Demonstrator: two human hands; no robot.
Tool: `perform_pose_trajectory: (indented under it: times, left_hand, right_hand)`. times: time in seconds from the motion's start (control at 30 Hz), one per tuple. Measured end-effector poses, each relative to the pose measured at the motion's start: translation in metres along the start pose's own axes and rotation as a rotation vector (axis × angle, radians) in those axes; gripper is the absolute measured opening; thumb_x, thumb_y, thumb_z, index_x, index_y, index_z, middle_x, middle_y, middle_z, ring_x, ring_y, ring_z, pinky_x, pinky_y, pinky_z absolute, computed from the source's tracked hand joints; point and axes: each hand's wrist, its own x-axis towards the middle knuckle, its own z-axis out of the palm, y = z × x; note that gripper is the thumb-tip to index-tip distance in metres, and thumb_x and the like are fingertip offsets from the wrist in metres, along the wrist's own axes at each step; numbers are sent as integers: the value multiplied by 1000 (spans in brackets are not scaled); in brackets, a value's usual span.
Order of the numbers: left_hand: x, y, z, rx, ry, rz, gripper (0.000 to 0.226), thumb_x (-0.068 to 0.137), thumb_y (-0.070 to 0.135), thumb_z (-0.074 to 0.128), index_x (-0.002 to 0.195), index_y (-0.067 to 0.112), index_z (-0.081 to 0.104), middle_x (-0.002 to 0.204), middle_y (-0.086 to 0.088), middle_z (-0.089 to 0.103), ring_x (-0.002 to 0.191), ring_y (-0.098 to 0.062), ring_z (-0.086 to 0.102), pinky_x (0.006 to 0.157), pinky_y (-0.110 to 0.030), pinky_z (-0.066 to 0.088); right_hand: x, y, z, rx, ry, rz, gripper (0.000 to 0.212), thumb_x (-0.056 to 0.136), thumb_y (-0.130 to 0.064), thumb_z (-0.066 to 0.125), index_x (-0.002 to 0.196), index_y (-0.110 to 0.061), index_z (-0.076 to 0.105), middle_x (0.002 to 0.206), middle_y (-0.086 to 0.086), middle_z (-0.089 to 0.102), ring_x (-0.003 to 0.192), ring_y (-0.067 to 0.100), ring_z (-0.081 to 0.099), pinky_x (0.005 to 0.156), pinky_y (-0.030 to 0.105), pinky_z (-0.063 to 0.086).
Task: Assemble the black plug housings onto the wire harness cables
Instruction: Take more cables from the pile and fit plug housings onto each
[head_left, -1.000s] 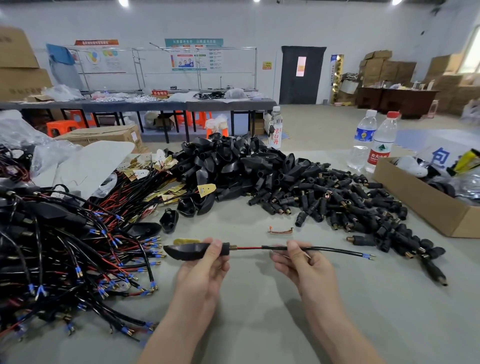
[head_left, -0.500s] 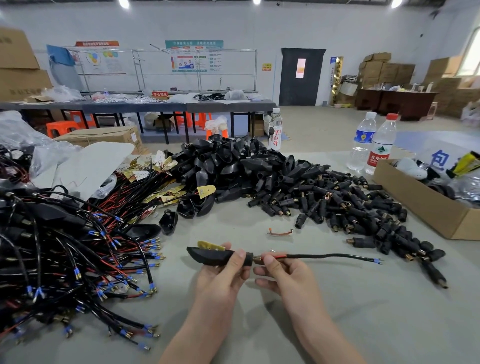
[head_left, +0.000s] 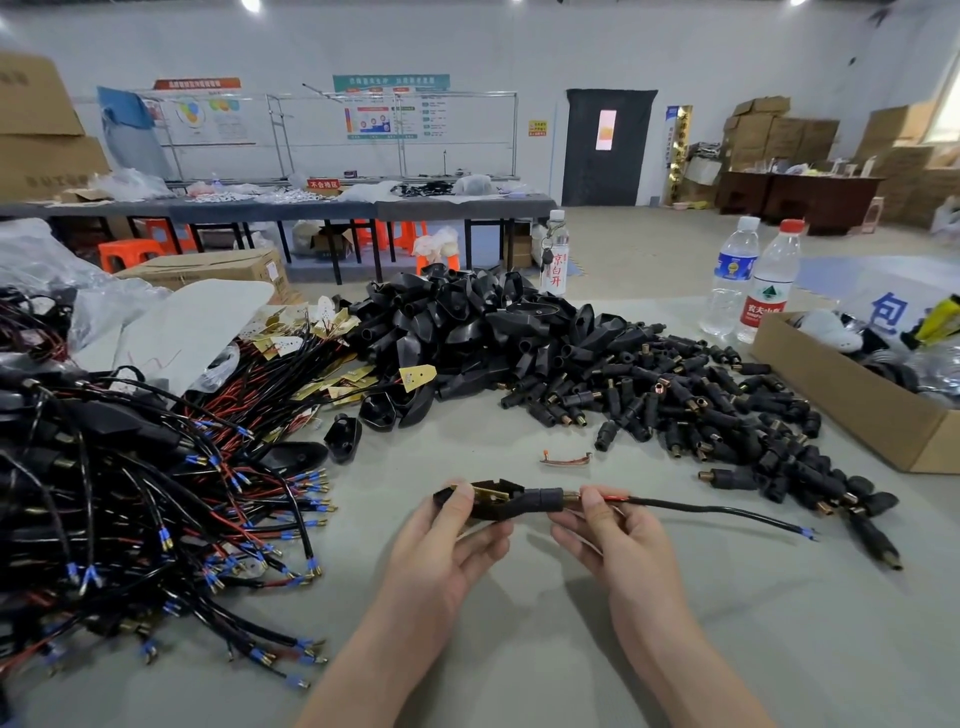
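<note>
Plug housing (head_left: 501, 506) in left hand (head_left: 441, 561), right hand (head_left: 618, 540) pinches cable (head_left: 717, 509)

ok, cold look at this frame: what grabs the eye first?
The heap of black plug housings sprawls across mid-table and runs right into smaller barrel connectors. The tangle of wire harness cables fills the left side. Front centre, the left hand grips one housing while the right hand pinches its cable beside it.

Housing (head_left: 485, 501) turned open-side up — right hand (head_left: 618, 540) closer.
</note>
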Motion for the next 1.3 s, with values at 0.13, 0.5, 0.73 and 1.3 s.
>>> perform_pose_trajectory:
  times: [0.13, 0.5, 0.73, 1.3]
  left_hand:
    - [1, -2, -1, 52, 2, 41, 29, 93, 19, 62, 118, 5, 59, 97, -19, 75, 84, -34, 74, 64, -30, 59]
    - [5, -12, -12, 532, 146, 252, 32, 98, 38, 57, 92, 9, 69, 80, -9, 75, 73, -24, 72, 70, -40, 60]
    - [2, -8, -11, 572, 165, 318, 21, 98, 25, 59, 87, 8, 65, 83, -4, 75, 77, -16, 69, 60, -29, 57]
    - [4, 2, -6, 322, 197, 205, 14, 99, 9, 56, 110, 18, 53, 98, -16, 67, 59, -16, 67, 54, -29, 57]
  right_hand:
    - [1, 0, -2, 16, -4, 0, 17, 99, -14, 55, 105, 1, 61, 102, 24, 72, 84, 23, 74, 66, 23, 60]
    - [4, 3, -2, 33, -38, -34, 20, 99, -10, 53, 105, 6, 64, 105, 20, 73, 95, 23, 73, 72, 22, 59]
    - [4, 5, -2, 17, -54, -21, 23, 98, -13, 55, 107, 6, 65, 103, 17, 75, 96, 23, 73, 72, 22, 59]
    - [2, 5, -3, 59, -78, 57, 14, 96, -15, 58, 98, -4, 68, 99, 12, 77, 90, 21, 75, 69, 21, 59]
